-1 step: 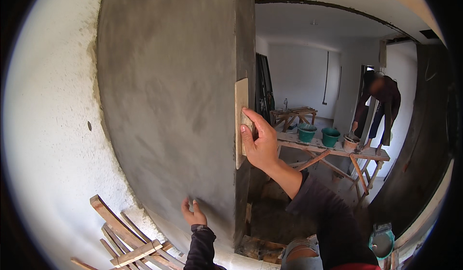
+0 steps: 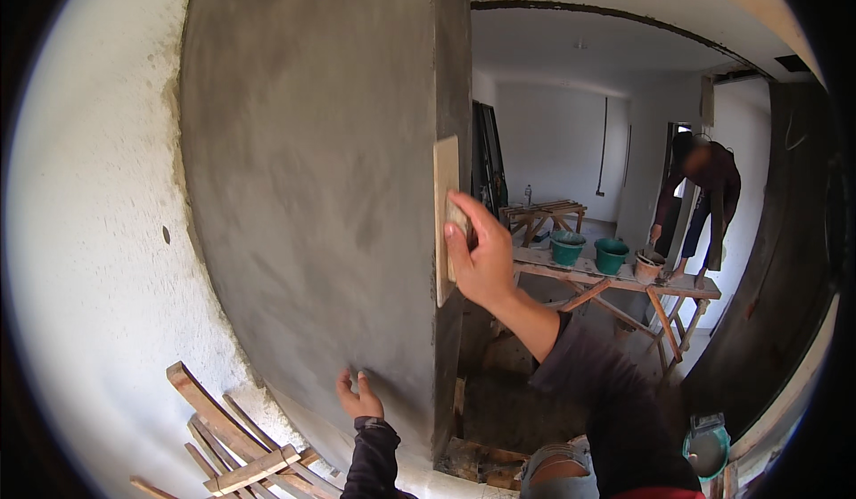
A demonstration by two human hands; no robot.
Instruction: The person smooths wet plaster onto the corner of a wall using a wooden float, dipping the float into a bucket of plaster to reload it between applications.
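My right grip [image 2: 482, 260] is wrapped round the pale float [image 2: 445, 167], upright at the grey wall's [image 2: 312, 169] right edge; a tilt or uneven press could gouge that edge. My left grip [image 2: 362, 400], loosely spread and empty, could smear plaster by drifting. Timber [image 2: 201, 396] crowds the wall's lower-left corner; a co-worker [image 2: 718, 176] and buckets [image 2: 568, 247] occupy the trestle platform [image 2: 706, 288].

Right hand [image 2: 486, 263] raised at centre, curled in a grip, right forearm [image 2: 584, 370] slanting from lower right, left hand [image 2: 360, 401] lower, fingers [image 2: 363, 381] parted, left forearm [image 2: 373, 453] nearly upright
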